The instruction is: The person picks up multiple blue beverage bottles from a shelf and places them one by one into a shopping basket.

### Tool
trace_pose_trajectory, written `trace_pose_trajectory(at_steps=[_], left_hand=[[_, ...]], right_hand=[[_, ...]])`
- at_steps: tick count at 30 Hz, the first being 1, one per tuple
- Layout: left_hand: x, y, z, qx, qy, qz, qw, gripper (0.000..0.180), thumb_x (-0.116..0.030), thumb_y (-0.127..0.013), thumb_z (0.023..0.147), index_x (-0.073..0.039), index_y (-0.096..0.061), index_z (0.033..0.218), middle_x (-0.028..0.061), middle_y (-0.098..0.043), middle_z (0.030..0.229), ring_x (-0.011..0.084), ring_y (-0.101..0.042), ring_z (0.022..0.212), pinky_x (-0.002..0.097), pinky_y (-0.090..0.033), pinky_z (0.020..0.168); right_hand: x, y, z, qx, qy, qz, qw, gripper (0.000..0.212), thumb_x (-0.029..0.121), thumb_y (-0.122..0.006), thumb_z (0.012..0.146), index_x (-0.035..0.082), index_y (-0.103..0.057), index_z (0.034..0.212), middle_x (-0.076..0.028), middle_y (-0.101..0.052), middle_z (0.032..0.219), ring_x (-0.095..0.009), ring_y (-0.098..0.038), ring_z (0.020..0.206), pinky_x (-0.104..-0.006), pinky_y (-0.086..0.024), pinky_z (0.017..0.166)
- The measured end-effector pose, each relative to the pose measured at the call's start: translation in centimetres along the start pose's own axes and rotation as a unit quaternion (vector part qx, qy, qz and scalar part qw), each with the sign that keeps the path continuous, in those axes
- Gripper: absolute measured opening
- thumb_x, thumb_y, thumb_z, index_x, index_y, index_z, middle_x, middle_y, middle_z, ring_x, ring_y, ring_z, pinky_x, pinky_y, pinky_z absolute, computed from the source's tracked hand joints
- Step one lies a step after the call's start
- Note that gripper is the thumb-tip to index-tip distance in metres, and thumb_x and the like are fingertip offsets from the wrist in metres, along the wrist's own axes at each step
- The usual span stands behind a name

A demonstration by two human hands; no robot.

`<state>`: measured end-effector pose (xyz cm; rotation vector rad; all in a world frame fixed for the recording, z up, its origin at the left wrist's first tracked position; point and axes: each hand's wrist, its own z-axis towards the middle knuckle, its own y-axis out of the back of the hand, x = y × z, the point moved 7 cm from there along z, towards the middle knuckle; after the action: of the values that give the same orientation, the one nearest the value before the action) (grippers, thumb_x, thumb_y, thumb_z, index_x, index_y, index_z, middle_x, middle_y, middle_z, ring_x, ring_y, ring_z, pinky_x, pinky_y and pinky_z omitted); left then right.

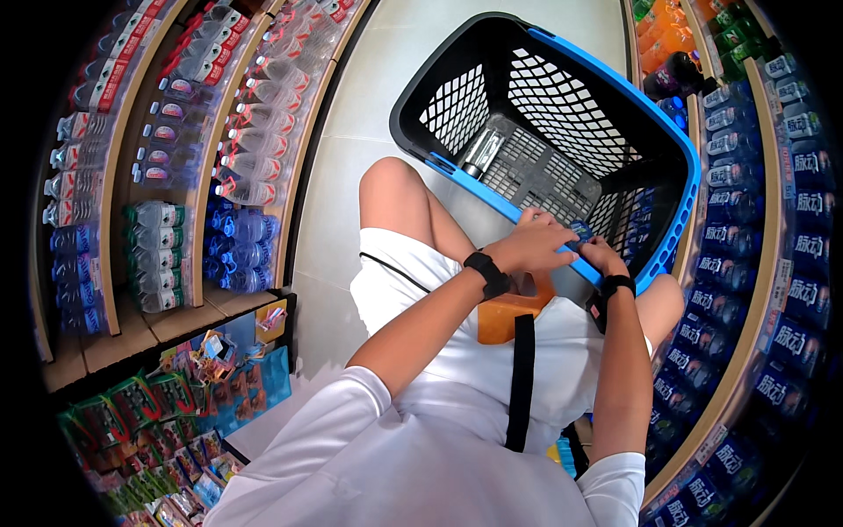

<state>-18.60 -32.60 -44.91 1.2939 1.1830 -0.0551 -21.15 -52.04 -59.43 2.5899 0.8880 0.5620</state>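
Both hands meet at the near blue rim of a black shopping basket (413, 119) that has lattice sides. My left hand (534, 243) is bent over this rim, its fingers curled toward a small dark blue and green thing (580, 230). From the other side my right hand (602, 256) closes on the same spot, thumb and fingers drawn together. The hands cover most of that small thing, so its kind does not show. A clear bottle (483, 151) lies on the basket's floor near its left wall.
Shelves of clear water bottles (263, 119) and blue-capped bottles (250, 255) stand at left. Dark blue drink bottles (729, 237) fill the right shelves, with orange bottles (663, 39) farther off. Snack packets (167, 413) hang low at left. My bent knees (392, 189) flank the basket's near side.
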Motion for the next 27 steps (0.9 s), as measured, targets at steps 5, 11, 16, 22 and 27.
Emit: trace_pose_trajectory(at_steps=[5,11,16,22,27], left_hand=[[-0.2,0.1,-0.2,-0.001,0.001,0.001,1.0,0.047,-0.046,-0.052,0.093,-0.015,-0.061,0.128,0.0085,-0.064,0.121,0.0237,-0.046,0.123,0.0427,-0.018,0.108],[-0.3,0.1,-0.3,-0.007,-0.004,0.016,1.0,0.047,-0.045,-0.052,0.094,-0.018,-0.06,0.131,0.0024,-0.063,0.127,0.02,-0.046,0.123,0.0404,-0.017,0.108],[-0.3,0.0,-0.3,-0.005,-0.009,0.007,1.0,0.047,-0.045,-0.052,0.094,-0.017,-0.06,0.131,0.0034,-0.062,0.127,0.0213,-0.046,0.123,0.0417,-0.017,0.109],[-0.4,0.0,-0.5,-0.015,-0.01,0.009,1.0,0.047,-0.046,-0.052,0.093,-0.016,-0.061,0.129,0.0047,-0.062,0.126,0.0235,-0.046,0.123,0.0438,-0.018,0.109],[-0.5,0.1,-0.7,-0.029,-0.014,-0.007,0.999,0.047,-0.044,-0.053,0.093,-0.015,-0.061,0.129,0.0065,-0.063,0.124,0.0241,-0.046,0.122,0.0439,-0.018,0.109]], right_hand=[[-0.3,-0.5,0.4,0.006,-0.005,-0.001,1.0,0.072,0.039,-0.068,0.068,0.007,-0.05,0.13,-0.016,-0.061,0.123,-0.029,-0.06,0.112,-0.0343,-0.044,0.095],[0.2,-0.3,-0.2,0.035,0.011,0.011,0.999,0.072,0.036,-0.066,0.069,0.005,-0.049,0.132,-0.016,-0.06,0.126,-0.028,-0.058,0.115,-0.0349,-0.044,0.096],[0.2,-0.2,-0.1,0.033,0.002,-0.027,0.999,0.073,0.035,-0.062,0.073,0.006,-0.046,0.139,-0.019,-0.057,0.132,-0.03,-0.057,0.12,-0.0362,-0.043,0.099],[1.0,0.0,-1.2,0.034,-0.002,-0.102,0.994,0.077,0.036,-0.059,0.078,0.008,-0.039,0.146,-0.02,-0.048,0.143,-0.032,-0.051,0.129,-0.0378,-0.039,0.106],[1.4,-0.1,-1.9,0.003,-0.012,-0.138,0.99,0.065,0.035,-0.057,0.08,0.004,-0.05,0.138,-0.021,-0.054,0.138,-0.033,-0.055,0.124,-0.0375,-0.041,0.103]])
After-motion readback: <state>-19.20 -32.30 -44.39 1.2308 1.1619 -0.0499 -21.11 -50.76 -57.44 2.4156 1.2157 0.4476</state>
